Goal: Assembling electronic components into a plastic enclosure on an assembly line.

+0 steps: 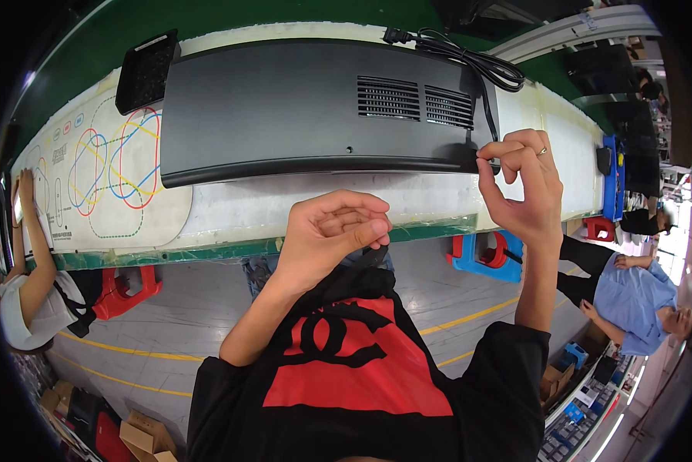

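A long black housing lies across the bench, with two slotted vents and a small hole near its front edge. At its front right corner, my right hand has thumb and index fingertip pinched together; anything between them is too small to make out. My left hand hovers in front of the housing, fingers curled in and thumb against them, with its contents hidden. A black power cord runs down the housing's right end towards my right hand; its coil and plug rest at the back.
A black tray stands beyond the housing's left end. Left of it, a white board carries coloured loops. Blue bins sit at the bench's right end. Another person is at the right; a second person's arm reaches in at the left.
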A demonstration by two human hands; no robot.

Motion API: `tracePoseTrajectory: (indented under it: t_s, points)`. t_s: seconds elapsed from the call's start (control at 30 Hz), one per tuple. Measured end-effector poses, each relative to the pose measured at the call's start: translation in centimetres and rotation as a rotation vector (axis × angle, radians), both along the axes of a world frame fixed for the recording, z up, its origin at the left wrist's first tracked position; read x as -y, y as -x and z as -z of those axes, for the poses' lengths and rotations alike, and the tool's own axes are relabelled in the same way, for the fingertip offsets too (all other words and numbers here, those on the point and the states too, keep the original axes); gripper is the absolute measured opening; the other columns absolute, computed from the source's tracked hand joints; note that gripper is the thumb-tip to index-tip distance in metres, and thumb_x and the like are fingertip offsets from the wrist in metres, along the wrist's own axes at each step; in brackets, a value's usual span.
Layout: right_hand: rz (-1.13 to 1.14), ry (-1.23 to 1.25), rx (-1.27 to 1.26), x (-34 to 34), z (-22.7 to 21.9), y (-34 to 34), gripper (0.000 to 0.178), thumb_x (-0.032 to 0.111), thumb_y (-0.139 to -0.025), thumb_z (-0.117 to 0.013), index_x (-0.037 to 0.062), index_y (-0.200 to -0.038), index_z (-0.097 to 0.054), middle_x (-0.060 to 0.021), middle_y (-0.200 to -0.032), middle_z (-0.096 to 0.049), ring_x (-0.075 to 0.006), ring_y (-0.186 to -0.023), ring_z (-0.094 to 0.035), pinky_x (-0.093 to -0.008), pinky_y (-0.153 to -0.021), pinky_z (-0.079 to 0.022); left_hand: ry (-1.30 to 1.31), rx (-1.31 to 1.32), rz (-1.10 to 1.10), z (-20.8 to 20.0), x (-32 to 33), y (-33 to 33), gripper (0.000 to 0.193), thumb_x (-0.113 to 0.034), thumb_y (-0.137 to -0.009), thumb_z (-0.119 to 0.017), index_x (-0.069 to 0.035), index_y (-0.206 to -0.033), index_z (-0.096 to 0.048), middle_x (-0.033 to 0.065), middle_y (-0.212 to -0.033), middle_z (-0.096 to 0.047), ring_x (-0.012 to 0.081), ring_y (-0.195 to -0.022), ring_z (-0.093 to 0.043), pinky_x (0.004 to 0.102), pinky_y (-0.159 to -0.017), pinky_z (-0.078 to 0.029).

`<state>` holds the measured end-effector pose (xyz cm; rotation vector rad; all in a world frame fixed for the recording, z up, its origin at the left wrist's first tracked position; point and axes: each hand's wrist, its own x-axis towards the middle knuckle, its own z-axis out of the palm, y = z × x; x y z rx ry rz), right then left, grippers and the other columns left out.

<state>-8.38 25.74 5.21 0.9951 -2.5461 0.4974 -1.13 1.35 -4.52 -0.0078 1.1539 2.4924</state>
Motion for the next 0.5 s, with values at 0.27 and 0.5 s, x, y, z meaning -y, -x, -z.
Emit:
tracePoseTrajectory:
  t_s: [0.27,0.5]
  points:
    - [-0.097,-0.250,0.016,1.5,-1.0,-0.3,0.029,-0.015,-0.069,-0.068,0.0030,-0.076,-0.047,-0.0078,-0.079,-0.059,-0.0252,-0.075,-0.053,-0.0345,-0.065,-0.044,-0.027,-0.009,-0.019,1.1,0.7,-0.2,0.020,0.000,-0.088,-0.067,0.005,-0.108,-0.064,0.0105,-0.092,-0.068,0.0160,-0.083,-0.067,0.0268,-0.074,-0.054]
    - [0.040,-0.274,-0.240,1.9,2.4,-2.9,0.029,-0.016,-0.069,-0.073,-0.0004,-0.073,-0.049,-0.0113,-0.076,-0.056,-0.0265,-0.069,-0.053,-0.0354,-0.059,-0.046,-0.199,-0.043,-0.137,0.2,1.0,-0.1,0.019,-0.006,-0.090,-0.066,0.000,-0.108,-0.063,0.0115,-0.093,-0.067,0.0182,-0.081,-0.064,0.0274,-0.070,-0.051]
